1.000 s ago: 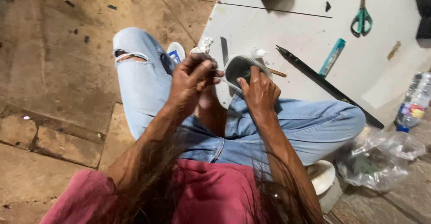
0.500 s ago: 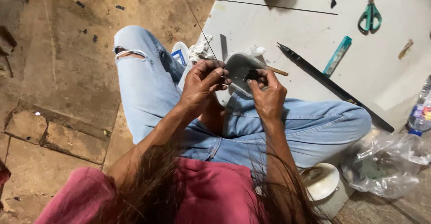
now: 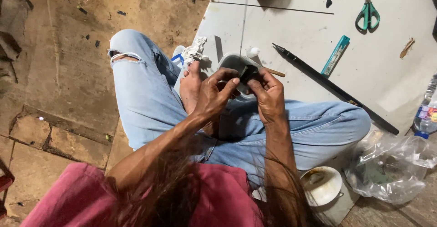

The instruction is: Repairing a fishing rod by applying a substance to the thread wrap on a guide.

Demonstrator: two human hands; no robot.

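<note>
I sit cross-legged on the floor in light blue jeans. My left hand and my right hand meet over my lap and both pinch a small dark piece between their fingertips. Just beyond them a grey bowl rests on the edge of a white board. A thin thread runs from near my fingers up across the board. What the fingers do to the piece is hidden.
On the board lie a long black rod, a teal cutter, green-handled scissors, a thin wire and a crumpled rag. A white lidded tub, a clear plastic bag and a bottle sit at my right.
My left hand has come down from a raised position and closed in beside my right hand. Both hands now sit together on the dark piece, lower over my lap.
</note>
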